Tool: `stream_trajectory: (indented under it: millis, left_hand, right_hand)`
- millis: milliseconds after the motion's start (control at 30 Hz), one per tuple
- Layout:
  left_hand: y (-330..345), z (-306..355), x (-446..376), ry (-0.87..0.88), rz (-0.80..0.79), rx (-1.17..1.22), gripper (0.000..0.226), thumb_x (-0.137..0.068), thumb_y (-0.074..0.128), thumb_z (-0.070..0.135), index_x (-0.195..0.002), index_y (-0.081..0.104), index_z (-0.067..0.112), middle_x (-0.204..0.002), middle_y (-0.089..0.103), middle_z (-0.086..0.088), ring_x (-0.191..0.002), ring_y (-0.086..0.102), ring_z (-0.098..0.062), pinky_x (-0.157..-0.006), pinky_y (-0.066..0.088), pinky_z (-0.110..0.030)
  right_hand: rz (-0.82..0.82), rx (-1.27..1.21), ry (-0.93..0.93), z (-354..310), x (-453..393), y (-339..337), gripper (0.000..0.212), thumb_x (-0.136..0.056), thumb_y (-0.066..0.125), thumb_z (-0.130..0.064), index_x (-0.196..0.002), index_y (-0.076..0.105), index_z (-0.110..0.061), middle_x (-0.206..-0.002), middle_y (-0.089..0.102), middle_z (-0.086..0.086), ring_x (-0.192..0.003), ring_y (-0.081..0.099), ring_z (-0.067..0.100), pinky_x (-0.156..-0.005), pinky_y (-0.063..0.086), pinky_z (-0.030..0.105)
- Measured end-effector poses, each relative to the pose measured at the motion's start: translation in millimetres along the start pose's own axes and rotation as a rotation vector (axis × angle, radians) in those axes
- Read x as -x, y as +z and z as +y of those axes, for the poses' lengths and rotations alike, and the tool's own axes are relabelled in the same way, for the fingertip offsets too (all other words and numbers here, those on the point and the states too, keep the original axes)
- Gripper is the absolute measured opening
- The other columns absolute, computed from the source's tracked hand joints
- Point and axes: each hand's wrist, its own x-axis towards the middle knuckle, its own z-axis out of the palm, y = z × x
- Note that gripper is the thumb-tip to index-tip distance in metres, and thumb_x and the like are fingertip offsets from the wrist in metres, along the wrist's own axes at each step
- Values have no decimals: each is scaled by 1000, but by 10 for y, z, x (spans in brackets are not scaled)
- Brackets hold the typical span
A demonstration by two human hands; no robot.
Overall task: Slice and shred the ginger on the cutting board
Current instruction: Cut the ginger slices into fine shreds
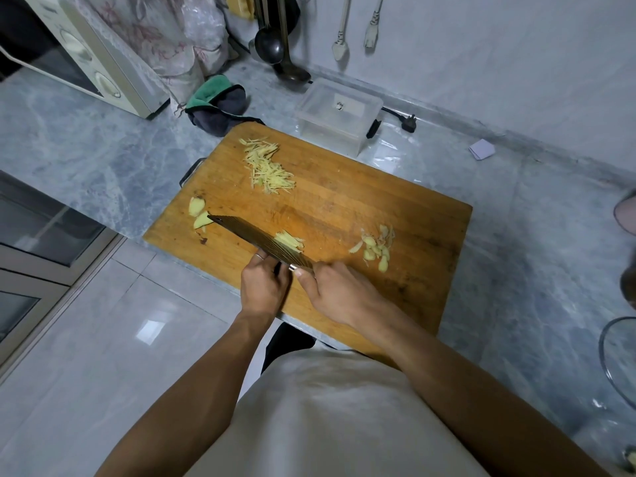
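A wooden cutting board (344, 201) lies on the grey marble counter. A pile of ginger shreds (266, 165) sits at its far left. Two ginger pieces (199, 213) lie at the left edge and several ginger slices (375, 247) at the right. My right hand (339, 294) grips the handle of a dark cleaver (251, 237), whose blade slants across the board's near part. Fresh shreds (290, 241) rest against its visible face. My left hand (263, 287) is at the blade's near side with fingers curled down; whatever is under them is hidden.
A clear plastic box (339, 115) stands just behind the board, with a black plug and cord (406, 120) beside it. A green and grey cloth (216, 101) and a microwave (86, 56) are at the back left. Ladles (275, 43) hang on the wall. A glass lid's rim (609, 359) shows at right.
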Motion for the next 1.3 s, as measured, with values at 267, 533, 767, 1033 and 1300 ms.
stream_trajectory:
  millis: [267,533,767,1033,1300]
  left_hand:
    - [-4,5,7,-19,-1,4,4,-73,70,-9,-73,69,-5,-80,67,-26,-61,63,-38,-57,45,-27]
    - [2,1,-8,35,34,2,9,-76,62,0,-75,69,-6,-80,67,-25,-60,63,-37,-55,45,-26]
    - [-7,9,-7,18,21,0,13,-77,60,4,-73,69,-4,-81,68,-23,-60,63,-35,-54,44,-25]
    - [-7,8,4,8,23,3,4,-74,65,-5,-71,68,-5,-75,66,-24,-58,61,-36,-59,35,-22]
    - [17,-35,-1,6,9,-3,14,-77,58,5,-73,67,-4,-80,67,-25,-63,64,-37,-56,47,-29]
  right_hand:
    - [-16,-33,-25,79,127,-63,52,-107,27,-51,-81,52,-14,-68,51,3,-61,53,25,-56,39,32]
    - [-30,-27,-12,68,34,-60,53,-106,26,-53,-80,52,-14,-71,52,5,-60,51,26,-57,36,31]
    - [-2,-11,-30,81,28,-6,53,-107,27,-52,-88,56,-12,-72,51,5,-62,50,27,-54,33,31]
    - [-44,-25,0,82,101,-107,55,-106,25,-54,-81,53,-14,-71,50,4,-67,57,28,-57,43,35]
    - [-16,-17,19,25,26,-24,57,-107,26,-54,-96,61,-9,-80,52,10,-69,51,30,-58,33,32]
